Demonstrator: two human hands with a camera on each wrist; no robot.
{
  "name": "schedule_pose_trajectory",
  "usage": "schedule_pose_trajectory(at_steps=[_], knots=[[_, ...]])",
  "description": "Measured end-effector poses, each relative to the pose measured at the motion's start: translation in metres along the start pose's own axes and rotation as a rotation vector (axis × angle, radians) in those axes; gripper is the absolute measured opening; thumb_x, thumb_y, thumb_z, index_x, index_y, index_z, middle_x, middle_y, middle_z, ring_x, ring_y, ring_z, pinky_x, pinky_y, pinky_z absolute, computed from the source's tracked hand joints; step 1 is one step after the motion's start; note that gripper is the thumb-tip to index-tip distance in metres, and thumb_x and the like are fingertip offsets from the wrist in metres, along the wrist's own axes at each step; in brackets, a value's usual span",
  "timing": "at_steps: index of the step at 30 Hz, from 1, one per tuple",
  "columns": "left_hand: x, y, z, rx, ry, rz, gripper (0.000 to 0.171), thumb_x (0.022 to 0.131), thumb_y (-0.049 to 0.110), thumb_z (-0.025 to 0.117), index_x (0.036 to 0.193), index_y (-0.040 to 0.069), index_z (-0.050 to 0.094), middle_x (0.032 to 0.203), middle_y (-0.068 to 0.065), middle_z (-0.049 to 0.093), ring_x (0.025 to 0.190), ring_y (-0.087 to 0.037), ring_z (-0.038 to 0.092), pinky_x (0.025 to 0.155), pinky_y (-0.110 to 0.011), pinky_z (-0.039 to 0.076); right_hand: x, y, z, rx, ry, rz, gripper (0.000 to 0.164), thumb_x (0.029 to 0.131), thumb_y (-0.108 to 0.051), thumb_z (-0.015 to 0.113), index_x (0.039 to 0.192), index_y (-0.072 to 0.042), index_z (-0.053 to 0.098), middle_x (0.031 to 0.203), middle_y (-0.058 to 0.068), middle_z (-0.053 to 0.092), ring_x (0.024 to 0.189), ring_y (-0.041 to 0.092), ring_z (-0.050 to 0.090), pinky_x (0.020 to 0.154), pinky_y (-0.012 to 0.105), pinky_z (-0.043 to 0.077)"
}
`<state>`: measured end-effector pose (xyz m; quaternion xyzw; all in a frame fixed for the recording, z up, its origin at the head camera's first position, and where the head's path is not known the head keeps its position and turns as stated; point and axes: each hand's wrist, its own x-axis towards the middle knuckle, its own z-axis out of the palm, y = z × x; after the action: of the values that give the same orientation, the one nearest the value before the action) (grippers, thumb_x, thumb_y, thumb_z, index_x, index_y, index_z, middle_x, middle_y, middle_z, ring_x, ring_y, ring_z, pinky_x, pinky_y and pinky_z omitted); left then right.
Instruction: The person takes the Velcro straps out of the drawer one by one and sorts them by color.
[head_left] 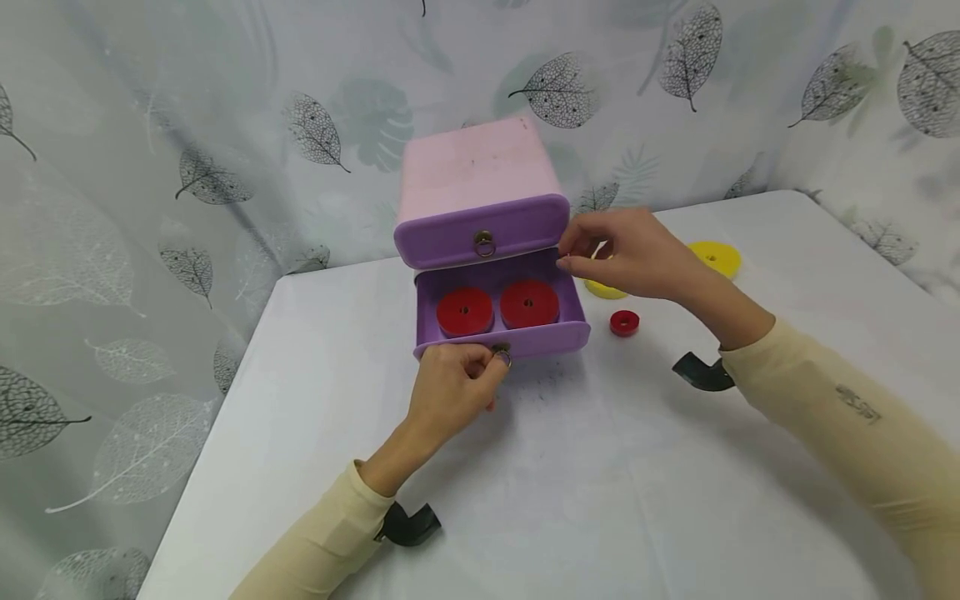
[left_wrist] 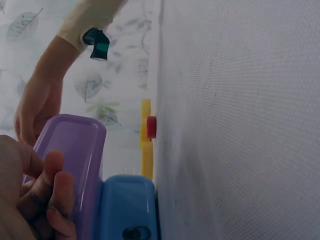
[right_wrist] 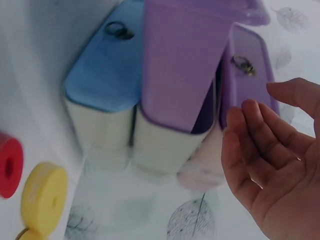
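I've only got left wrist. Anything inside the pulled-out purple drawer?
Observer: Yes. The head view shows two red discs side by side in the open drawer.
Operator: Right hand holding anything?
Observer: Nothing visible in it; the right wrist view shows a bare palm and loosely curled fingers.
Operator: What's above that drawer?
Observer: Another purple drawer, pushed in, per the head view.

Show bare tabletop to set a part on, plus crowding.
Free: white tabletop left of the open purple middle drawer, and in front between the sleeves. Crowded: right of that drawer, with yellow discs, small red ring, right hand above.
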<state>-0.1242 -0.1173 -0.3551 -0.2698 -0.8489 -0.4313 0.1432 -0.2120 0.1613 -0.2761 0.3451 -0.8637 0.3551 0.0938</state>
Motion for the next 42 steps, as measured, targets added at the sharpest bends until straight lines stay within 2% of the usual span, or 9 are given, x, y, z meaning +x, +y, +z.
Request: schedule_pose_trajectory(at_steps=[7,12,17,22,25,29,35,42], knots=[[0.001,0.001,0.0,-0.009,0.003,0.014,0.028,0.093,0.007,0.063,0.066,0.011,0.068,0.053,0.013,0.057,0.044,-0.001,0.051,0.039,-0.029,0.039,0.018,-0.024,0.013,0.068,-0.086,-0.078,0.018,0.091,-0.009,0.08,0.105,-0.006,0.071,0.094,-0.001,0.073,0.088,0.014,0.071,0.083,0.039,0.059],[0.002,0.0,0.0,-0.008,0.001,0.021,0.028,0.094,0.008,0.063,0.066,0.011,0.068,0.053,0.013,0.057,0.044,-0.001,0.051,0.039,-0.028,0.038,0.029,-0.029,0.024,0.079,-0.18,-0.109,0.028,0.09,-0.01,0.081,0.115,-0.004,0.07,0.11,0.009,0.073,0.101,0.024,0.072,0.094,0.045,0.056],[0.001,-0.001,-0.001,-0.013,0.0,0.016,0.029,0.093,0.008,0.062,0.065,0.007,0.068,0.052,0.013,0.057,0.043,-0.001,0.05,0.038,-0.029,0.036,0.037,-0.029,0.035,0.007,-0.311,-0.119,0.038,0.09,-0.015,0.082,0.124,-0.002,0.069,0.119,0.011,0.071,0.106,0.026,0.068,0.097,0.046,0.053],[0.0,-0.001,-0.001,-0.013,-0.002,0.013,0.029,0.093,0.008,0.063,0.065,0.008,0.068,0.052,0.014,0.056,0.042,-0.001,0.049,0.038,-0.029,0.036,0.04,-0.027,0.038,-0.086,-0.403,-0.097,0.046,0.086,-0.017,0.086,0.127,-0.003,0.07,0.118,0.009,0.07,0.105,0.026,0.064,0.094,0.043,0.053],[0.0,0.0,-0.001,-0.009,0.0,0.018,0.029,0.093,0.008,0.063,0.065,0.008,0.068,0.052,0.014,0.056,0.043,-0.002,0.049,0.038,-0.029,0.036,0.04,-0.022,0.04,-0.116,-0.457,-0.114,0.048,0.084,-0.016,0.088,0.127,-0.005,0.07,0.118,0.007,0.068,0.108,0.026,0.061,0.094,0.043,0.051],[0.0,0.0,-0.001,-0.005,0.001,0.026,0.029,0.093,0.008,0.063,0.065,0.008,0.068,0.053,0.013,0.056,0.043,-0.002,0.049,0.039,-0.029,0.037,0.039,-0.016,0.042,-0.131,-0.482,-0.138,0.051,0.082,-0.016,0.09,0.128,-0.006,0.069,0.12,0.006,0.067,0.11,0.025,0.059,0.097,0.043,0.049],[0.0,0.0,-0.001,-0.003,0.009,0.026,0.029,0.093,0.008,0.063,0.064,0.013,0.066,0.053,0.014,0.056,0.043,-0.002,0.049,0.038,-0.029,0.037,0.038,-0.015,0.041,-0.143,-0.496,-0.117,0.059,0.079,-0.017,0.091,0.132,-0.01,0.066,0.124,0.006,0.064,0.116,0.026,0.057,0.1,0.047,0.049],[0.0,0.0,0.0,-0.009,0.005,0.026,0.029,0.094,0.009,0.064,0.065,0.01,0.068,0.053,0.013,0.057,0.044,-0.002,0.05,0.039,-0.028,0.038,0.035,-0.011,0.042,-0.151,-0.481,-0.121,0.06,0.08,-0.021,0.091,0.134,-0.013,0.066,0.125,0.005,0.063,0.117,0.026,0.057,0.1,0.048,0.049]])
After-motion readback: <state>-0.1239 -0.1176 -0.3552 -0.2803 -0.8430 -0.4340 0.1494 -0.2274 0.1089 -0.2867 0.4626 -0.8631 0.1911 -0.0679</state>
